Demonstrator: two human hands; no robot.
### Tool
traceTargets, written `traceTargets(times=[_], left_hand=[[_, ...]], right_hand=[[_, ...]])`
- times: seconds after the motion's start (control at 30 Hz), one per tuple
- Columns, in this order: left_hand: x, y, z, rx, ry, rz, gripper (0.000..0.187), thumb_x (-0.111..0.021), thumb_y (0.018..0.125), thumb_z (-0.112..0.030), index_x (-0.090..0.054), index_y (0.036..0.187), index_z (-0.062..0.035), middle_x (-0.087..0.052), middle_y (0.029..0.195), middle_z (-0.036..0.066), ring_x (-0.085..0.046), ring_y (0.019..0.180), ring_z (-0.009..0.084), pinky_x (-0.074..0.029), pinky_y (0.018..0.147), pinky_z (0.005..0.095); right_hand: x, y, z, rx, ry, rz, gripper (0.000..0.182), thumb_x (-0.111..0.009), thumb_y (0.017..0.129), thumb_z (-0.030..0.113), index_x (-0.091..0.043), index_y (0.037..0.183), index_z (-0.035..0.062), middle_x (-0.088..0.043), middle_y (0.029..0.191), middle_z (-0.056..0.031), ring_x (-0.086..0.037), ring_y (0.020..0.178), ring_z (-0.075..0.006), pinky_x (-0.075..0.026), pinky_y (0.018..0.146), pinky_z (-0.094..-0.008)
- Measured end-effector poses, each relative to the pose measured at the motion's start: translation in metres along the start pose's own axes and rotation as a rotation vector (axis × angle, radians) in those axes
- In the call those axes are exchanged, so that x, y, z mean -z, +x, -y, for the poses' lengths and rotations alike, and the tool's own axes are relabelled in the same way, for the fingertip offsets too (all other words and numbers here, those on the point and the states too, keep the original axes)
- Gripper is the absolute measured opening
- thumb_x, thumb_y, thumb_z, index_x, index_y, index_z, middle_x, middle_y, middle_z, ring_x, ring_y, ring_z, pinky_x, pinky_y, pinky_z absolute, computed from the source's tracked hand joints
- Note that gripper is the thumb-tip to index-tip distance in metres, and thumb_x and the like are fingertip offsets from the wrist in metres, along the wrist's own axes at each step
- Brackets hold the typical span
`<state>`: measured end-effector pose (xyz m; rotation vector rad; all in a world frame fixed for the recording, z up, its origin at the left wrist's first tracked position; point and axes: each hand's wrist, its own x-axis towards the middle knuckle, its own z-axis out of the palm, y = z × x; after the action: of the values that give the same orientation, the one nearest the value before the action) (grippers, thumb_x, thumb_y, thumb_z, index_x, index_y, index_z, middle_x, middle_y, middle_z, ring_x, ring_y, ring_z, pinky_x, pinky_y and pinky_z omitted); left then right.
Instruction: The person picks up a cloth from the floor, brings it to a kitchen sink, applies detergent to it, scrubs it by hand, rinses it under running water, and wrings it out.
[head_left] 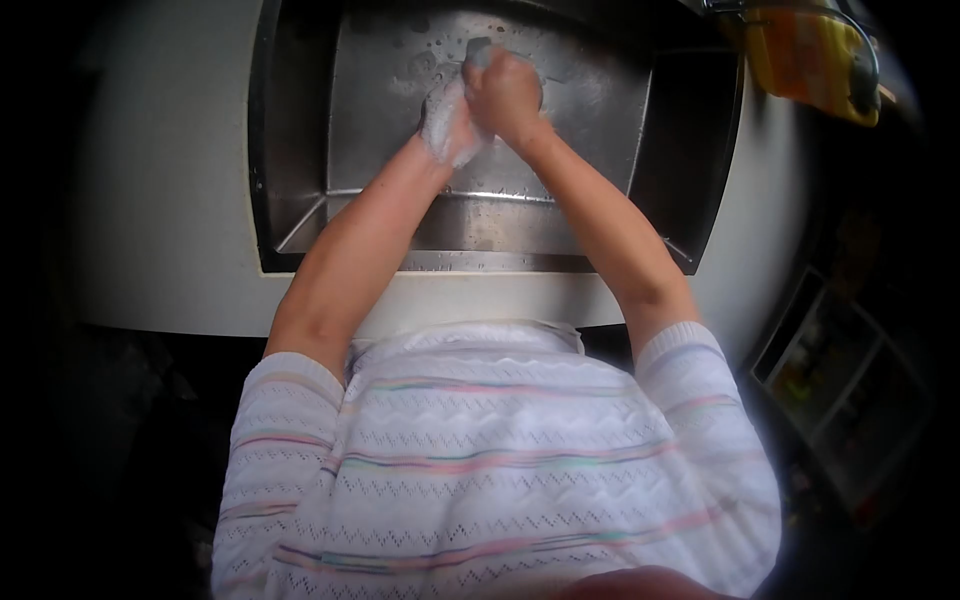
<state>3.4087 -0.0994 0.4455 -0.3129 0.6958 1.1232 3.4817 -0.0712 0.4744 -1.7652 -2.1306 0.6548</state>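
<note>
Both my hands meet over the steel sink (600,120). White soap lather covers my left hand (448,125), and a pale grey lathered tip sticks up behind the fist. I cannot tell whether that tip is my fingers or a small item. My right hand (508,92) is curled into a fist around the upper part of the left hand. Both forearms are bare and reach forward from white knit sleeves with pastel stripes.
The sink basin has water drops on its floor and a dark rim (262,150), set in a white counter (160,200). A yellow cloth or bag (815,60) hangs at the back right. Shelves with small items (830,370) stand low on the right.
</note>
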Motion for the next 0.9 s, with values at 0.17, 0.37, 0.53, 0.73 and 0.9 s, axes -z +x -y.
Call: traceTargets(times=[0.17, 0.37, 0.53, 0.73, 0.9], left_hand=[[0.045, 0.031, -0.010, 0.058, 0.101, 0.441, 0.017, -0.039, 0.087, -0.016, -0.052, 0.092, -0.0060, -0.055, 0.090, 0.004, -0.053, 0.082, 0.0169, -0.045, 0.066, 0.0298], [-0.009, -0.004, 0.004, -0.051, 0.199, 0.084, 0.021, -0.037, 0.089, -0.021, -0.051, 0.093, -0.0065, -0.054, 0.089, 0.005, -0.052, 0.082, 0.0164, -0.044, 0.071, 0.0273], [0.026, 0.009, -0.007, 0.127, 0.067, 0.553, 0.023, -0.037, 0.089, -0.025, -0.051, 0.089, -0.0069, -0.053, 0.083, 0.004, -0.051, 0.078, 0.0123, -0.044, 0.069, 0.0260], [-0.003, 0.003, 0.012, -0.050, 0.224, 0.042, 0.017, -0.042, 0.088, -0.019, -0.051, 0.086, -0.0050, -0.051, 0.079, 0.003, -0.049, 0.072, 0.0113, -0.042, 0.063, 0.0223], [0.016, -0.006, 0.005, 0.105, 0.096, 0.256, 0.017, -0.045, 0.087, -0.024, -0.050, 0.085, -0.0079, -0.051, 0.079, 0.003, -0.049, 0.073, 0.0110, -0.042, 0.063, 0.0216]], right_hand=[[0.001, -0.032, 0.022, 0.204, 0.178, -0.102, 0.027, -0.060, 0.070, 0.030, -0.052, 0.074, 0.0041, -0.058, 0.074, -0.0163, -0.057, 0.069, -0.0368, -0.046, 0.063, -0.0432], [-0.011, 0.003, -0.025, -0.121, 0.054, -0.074, 0.028, -0.059, 0.073, 0.028, -0.052, 0.074, 0.0011, -0.058, 0.067, -0.0208, -0.057, 0.065, -0.0392, -0.046, 0.062, -0.0431], [0.006, -0.036, 0.017, 0.094, 0.144, -0.082, 0.026, -0.061, 0.071, 0.026, -0.050, 0.073, 0.0024, -0.056, 0.067, -0.0197, -0.056, 0.067, -0.0388, -0.045, 0.063, -0.0436], [-0.005, -0.004, -0.031, -0.211, 0.075, -0.065, 0.025, -0.057, 0.073, 0.025, -0.051, 0.075, 0.0004, -0.057, 0.071, -0.0226, -0.056, 0.069, -0.0396, -0.045, 0.064, -0.0442], [0.006, -0.036, 0.012, 0.011, 0.142, -0.094, 0.024, -0.057, 0.074, 0.023, -0.052, 0.077, -0.0001, -0.056, 0.071, -0.0236, -0.055, 0.069, -0.0410, -0.044, 0.063, -0.0441]])
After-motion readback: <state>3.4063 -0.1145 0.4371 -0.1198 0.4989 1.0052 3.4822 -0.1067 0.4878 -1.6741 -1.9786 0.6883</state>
